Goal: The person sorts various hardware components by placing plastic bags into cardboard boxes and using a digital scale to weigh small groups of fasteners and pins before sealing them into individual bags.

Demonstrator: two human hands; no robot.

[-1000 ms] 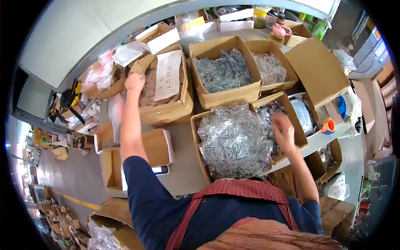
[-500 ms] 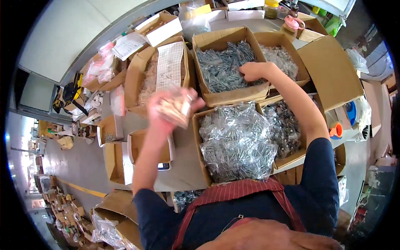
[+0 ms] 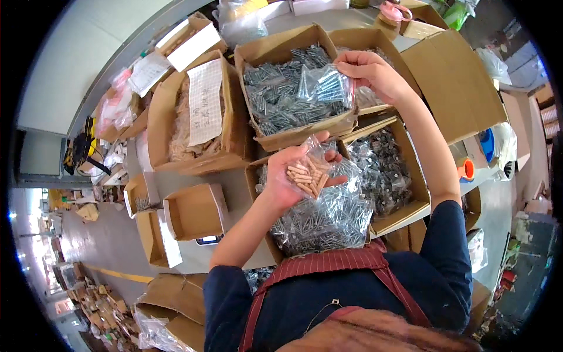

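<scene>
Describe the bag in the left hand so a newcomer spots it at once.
Find the open carton of bagged silvery metal pieces nearest the person's apron. Above it, the left hand holds a small clear bag of short, tan, rod-shaped pieces. That tan sets it apart from the silvery contents below and in the right hand's packet.

One left hand [image 3: 287,173] and one right hand [image 3: 375,73] make two; one bag of wooden pegs [image 3: 305,178] and one bag of screws [image 3: 331,88] make two held bags. Five large filled boxes [image 3: 305,135], three smaller boxes [image 3: 192,214], one checked paper sheet [image 3: 205,100], one red apron [image 3: 328,267], one pink lid [image 3: 390,10]; the pegs overlap too much to count
</scene>
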